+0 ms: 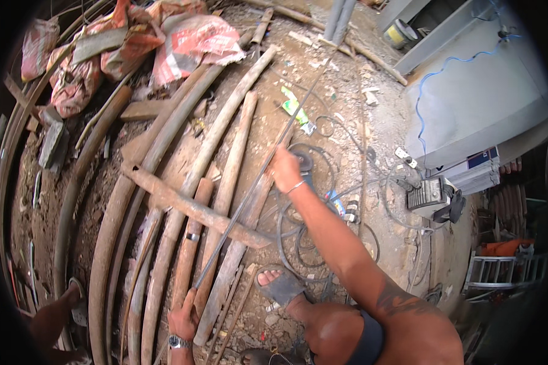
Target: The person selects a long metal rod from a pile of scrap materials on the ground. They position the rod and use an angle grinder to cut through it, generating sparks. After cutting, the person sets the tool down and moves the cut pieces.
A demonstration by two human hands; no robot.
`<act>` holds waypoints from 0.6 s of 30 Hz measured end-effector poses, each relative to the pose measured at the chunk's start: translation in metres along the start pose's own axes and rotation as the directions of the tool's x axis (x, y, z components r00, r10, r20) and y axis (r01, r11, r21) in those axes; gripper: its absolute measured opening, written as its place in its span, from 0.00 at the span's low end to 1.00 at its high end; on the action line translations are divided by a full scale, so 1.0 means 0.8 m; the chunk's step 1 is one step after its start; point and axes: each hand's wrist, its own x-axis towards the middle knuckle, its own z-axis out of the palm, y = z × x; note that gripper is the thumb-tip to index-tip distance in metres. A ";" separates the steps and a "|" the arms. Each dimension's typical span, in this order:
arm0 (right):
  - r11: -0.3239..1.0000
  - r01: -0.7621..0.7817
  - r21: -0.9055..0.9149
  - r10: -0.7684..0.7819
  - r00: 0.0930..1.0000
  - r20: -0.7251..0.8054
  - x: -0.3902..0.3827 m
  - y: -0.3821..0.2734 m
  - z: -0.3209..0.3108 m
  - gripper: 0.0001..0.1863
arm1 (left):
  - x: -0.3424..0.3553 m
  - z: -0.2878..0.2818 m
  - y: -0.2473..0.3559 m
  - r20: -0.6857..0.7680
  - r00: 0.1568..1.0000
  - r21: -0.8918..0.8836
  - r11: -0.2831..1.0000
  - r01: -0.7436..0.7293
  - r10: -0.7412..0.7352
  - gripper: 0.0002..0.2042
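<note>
A long, thin metal rod point(246, 201) runs diagonally across the head view over old wooden poles. My left hand point(186, 316), low in the middle with a watch on its wrist, is closed on the rod's lower end. My right hand point(283, 165) reaches forward and grips the same rod higher up. Beneath the rod a rusty round crosspiece point(170, 204) lies across several long poles point(106, 261). My sandaled foot point(274, 285) rests on the rubble just left of my right forearm.
Red-and-white sacks point(189, 42) lie at the back left. Coiled hoses point(304, 243), a green wrapper point(292, 103) and a small machine point(429, 198) are on the ground. A grey slab point(469, 103), bucket point(400, 33) and ladder point(493, 277) stand right. Another leg point(52, 325) shows lower left.
</note>
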 end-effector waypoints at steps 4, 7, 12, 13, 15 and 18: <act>0.982 0.075 -0.173 -0.068 0.997 0.044 -0.011 0.028 0.007 0.13 | -0.023 -0.011 -0.007 -0.129 0.989 -0.023 0.997 -0.078 0.075 0.24; 0.976 0.027 -0.217 -0.003 0.994 0.109 -0.063 0.035 0.045 0.12 | -0.071 -0.028 -0.051 -0.110 0.992 0.039 0.997 -0.062 0.066 0.23; 0.970 -0.097 -0.224 0.145 0.968 0.207 -0.122 0.077 0.055 0.14 | -0.136 -0.044 -0.106 -0.072 0.996 0.058 0.997 -0.041 0.045 0.25; 0.975 -0.101 -0.197 0.149 0.958 0.245 -0.133 0.086 0.063 0.14 | -0.140 -0.055 -0.110 0.060 0.989 0.076 0.989 0.128 -0.133 0.25; 0.981 -0.123 -0.149 0.165 0.936 0.312 -0.158 0.099 0.077 0.14 | -0.152 -0.091 -0.107 0.312 0.825 0.170 0.882 0.439 -0.471 0.26; 0.968 -0.145 -0.205 0.219 0.886 0.408 -0.189 0.109 0.116 0.15 | -0.239 -0.060 -0.220 -0.106 0.991 0.302 0.947 0.108 -0.079 0.24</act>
